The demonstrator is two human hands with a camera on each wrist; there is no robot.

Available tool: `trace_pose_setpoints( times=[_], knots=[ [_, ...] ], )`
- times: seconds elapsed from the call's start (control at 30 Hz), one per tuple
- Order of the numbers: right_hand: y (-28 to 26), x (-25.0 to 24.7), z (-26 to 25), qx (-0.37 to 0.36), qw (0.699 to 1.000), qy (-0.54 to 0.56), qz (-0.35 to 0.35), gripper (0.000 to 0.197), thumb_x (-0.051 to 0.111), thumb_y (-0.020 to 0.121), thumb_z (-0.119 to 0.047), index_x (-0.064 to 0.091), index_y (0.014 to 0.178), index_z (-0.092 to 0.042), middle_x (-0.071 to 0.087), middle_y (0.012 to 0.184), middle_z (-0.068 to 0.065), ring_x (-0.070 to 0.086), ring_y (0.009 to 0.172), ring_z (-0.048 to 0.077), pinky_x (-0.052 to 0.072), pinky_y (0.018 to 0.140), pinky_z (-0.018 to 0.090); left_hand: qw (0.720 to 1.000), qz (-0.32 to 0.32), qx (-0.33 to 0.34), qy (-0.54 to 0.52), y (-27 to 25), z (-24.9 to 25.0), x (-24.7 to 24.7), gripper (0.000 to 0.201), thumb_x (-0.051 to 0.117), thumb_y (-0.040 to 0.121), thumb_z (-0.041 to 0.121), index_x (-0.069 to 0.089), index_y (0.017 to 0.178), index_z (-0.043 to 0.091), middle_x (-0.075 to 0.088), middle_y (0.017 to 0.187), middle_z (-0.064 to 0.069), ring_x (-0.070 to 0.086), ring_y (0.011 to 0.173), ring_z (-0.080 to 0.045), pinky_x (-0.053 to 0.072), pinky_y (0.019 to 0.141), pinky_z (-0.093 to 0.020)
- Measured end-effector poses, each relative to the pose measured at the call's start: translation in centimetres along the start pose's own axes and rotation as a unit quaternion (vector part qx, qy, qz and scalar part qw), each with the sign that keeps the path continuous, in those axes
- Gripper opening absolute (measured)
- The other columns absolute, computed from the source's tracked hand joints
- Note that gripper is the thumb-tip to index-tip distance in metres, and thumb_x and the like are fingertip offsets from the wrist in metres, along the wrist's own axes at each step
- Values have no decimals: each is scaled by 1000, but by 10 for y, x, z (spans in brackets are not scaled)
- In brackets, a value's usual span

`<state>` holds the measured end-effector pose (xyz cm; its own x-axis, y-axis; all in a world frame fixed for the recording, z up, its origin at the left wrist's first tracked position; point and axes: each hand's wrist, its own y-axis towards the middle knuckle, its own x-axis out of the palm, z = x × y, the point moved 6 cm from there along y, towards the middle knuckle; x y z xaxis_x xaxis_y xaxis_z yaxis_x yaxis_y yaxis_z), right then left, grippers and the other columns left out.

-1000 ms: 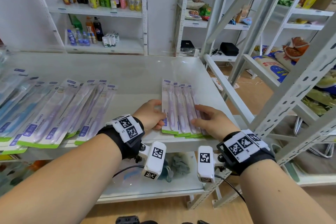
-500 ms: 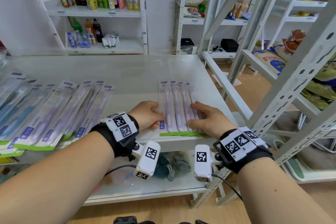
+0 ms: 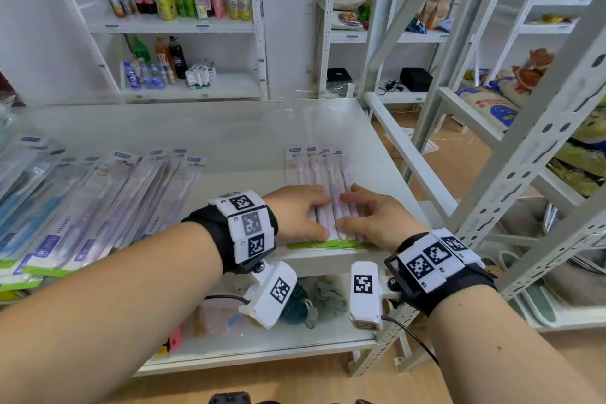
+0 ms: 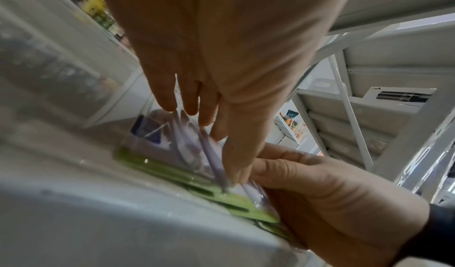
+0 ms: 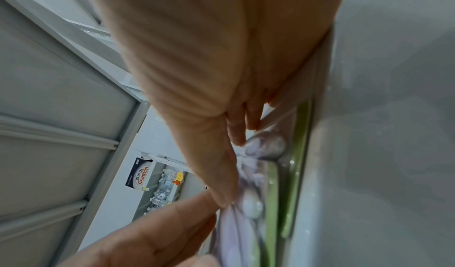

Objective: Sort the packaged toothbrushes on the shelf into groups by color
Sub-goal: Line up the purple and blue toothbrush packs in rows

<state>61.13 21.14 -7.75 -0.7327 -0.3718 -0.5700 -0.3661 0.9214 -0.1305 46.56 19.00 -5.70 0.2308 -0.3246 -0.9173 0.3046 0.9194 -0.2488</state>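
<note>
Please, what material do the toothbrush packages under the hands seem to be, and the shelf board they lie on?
The toothbrush packages look like clear glossy plastic blisters on printed card with a green bottom strip; they glint and the brushes show through. The shelf board looks like white painted metal, smooth and slightly shiny, though the paint hides what is beneath.

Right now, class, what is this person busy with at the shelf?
A person is sorting packaged toothbrushes by colour. Both hands, left hand and right hand, press flat on a small stack of pale purple toothbrush packs at the front right of the white shelf, squaring it up. A bigger spread of purple and blue packs lies to the left.
</note>
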Motion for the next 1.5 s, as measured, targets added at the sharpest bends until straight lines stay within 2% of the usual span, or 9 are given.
trace_pose_setpoints(
  times=[0.43,0.53,0.63,0.8,0.93,1.03,1.23,1.4,1.5],
  knots=[
    [-1,-1,-1,19,1000,15,12,58,74,75,-24,54,130,-25,31,152,-8,41,131,14,35,106,28,998,51,-5,-48,-5,2,-7,69,65,82,39,37,143,22,32,151,1,33,136,-18,29,106,-27],
    [-1,-5,2,33,998,44,42,55,72,78,-24,55,130,-26,37,149,-5,46,126,15,41,96,26,989,101,-21,-109,-15,-13,-20,60,64,84,33,42,139,25,35,150,3,34,137,-16,26,110,-28],
    [1,-8,3,69,985,132,87,47,73,79,-22,59,123,-28,50,137,1,55,105,15,47,72,25,973,151,-47,-166,-34,-44,-37,47,64,85,27,52,131,24,47,142,5,43,130,-16,32,109,-30],
    [12,-4,-43,16,984,101,144,39,74,75,-27,65,113,-31,58,130,-3,53,111,9,40,96,31,940,235,-131,-212,-81,-117,-60,38,63,86,21,58,124,23,55,132,4,50,123,-14,38,102,-26],
    [24,42,-102,-37,987,122,102,30,75,75,-23,68,105,-27,67,115,-4,60,95,5,44,81,21,905,290,-203,-234,-128,-168,-70,35,61,85,16,60,121,16,59,127,-2,56,117,-19,41,101,-30],
    [29,88,-136,-51,994,85,53,29,74,76,-27,69,104,-22,70,102,-2,65,92,13,50,89,33,888,320,-255,-212,-165,-199,-75,34,61,84,14,62,117,11,62,122,-7,57,113,-25,42,95,-29],
    [31,180,-179,-39,998,4,-39,37,74,78,-31,65,105,-9,67,82,2,63,65,12,51,66,27,888,268,-344,-149,-222,-249,-65,40,65,83,20,58,121,8,58,124,-14,55,112,-30,43,92,-32],
    [37,228,-199,-15,994,-91,-59,61,71,77,-42,53,125,-10,61,114,7,63,91,20,51,73,30,897,224,-351,-147,-236,-267,-53,52,72,78,28,55,124,9,60,122,-12,58,109,-27,47,91,-32],
    [40,244,-207,-2,993,-112,-47,57,74,74,-44,54,115,-10,56,104,2,60,86,18,46,67,26,908,195,-338,-152,-237,-269,-48,54,71,78,32,54,125,10,61,120,-11,59,106,-28,49,90,-36]
  ],
)
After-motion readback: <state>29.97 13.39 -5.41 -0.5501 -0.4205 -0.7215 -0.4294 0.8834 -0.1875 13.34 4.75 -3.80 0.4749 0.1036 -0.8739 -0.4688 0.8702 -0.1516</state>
